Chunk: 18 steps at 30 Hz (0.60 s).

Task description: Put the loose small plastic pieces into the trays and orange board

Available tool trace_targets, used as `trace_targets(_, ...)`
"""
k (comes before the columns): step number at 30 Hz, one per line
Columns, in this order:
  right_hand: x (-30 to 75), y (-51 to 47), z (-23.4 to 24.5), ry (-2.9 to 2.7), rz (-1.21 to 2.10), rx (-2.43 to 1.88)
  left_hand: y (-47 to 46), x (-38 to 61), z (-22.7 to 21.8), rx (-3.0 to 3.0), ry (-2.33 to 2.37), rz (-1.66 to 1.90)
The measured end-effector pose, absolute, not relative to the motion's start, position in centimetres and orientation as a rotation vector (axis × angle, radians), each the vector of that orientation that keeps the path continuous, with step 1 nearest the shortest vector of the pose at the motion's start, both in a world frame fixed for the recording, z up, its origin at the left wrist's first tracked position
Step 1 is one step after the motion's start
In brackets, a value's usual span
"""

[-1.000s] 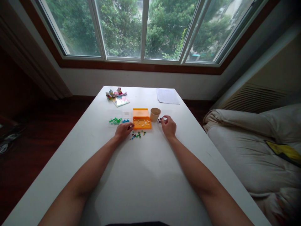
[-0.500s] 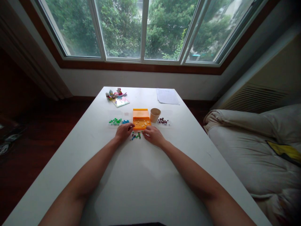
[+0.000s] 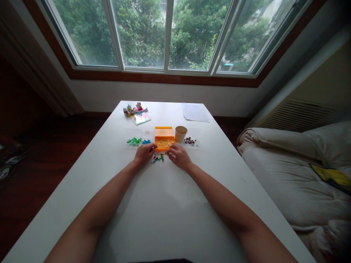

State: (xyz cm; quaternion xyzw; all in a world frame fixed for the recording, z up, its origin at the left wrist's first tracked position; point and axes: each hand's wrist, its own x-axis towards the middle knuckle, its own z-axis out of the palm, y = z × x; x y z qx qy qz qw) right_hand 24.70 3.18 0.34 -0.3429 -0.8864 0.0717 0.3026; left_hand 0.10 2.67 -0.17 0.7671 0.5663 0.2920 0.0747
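Note:
An orange tray (image 3: 164, 132) with small pale pieces in it lies mid-table. My left hand (image 3: 144, 153) rests at its near left corner, fingers curled, fingertips touching the tray's edge. My right hand (image 3: 178, 156) sits at the near right corner, fingers pinched together by the tray's front edge; what they hold is too small to see. Between my hands lies a small heap of mixed coloured bricks (image 3: 158, 158).
Green and blue bricks (image 3: 136, 141) lie left of the tray, dark red ones (image 3: 189, 141) right of a paper cup (image 3: 180, 133). Toy figures and a booklet (image 3: 137, 112) and white sheets of paper (image 3: 195, 111) lie near the white table's (image 3: 164, 204) far edge. A bed stands on the right.
My right hand has come from the dark red bricks beside the cup, leftward and nearer, to the tray's near right corner. My left hand has stayed put.

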Motion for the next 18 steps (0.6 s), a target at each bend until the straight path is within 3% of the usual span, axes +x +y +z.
trace_targets(18, 24.42, 3.01, 0.2, -2.149, 0.496, -0.921, 2.63, 0.15, -0.22, 2.303, 1.687, 0.892)
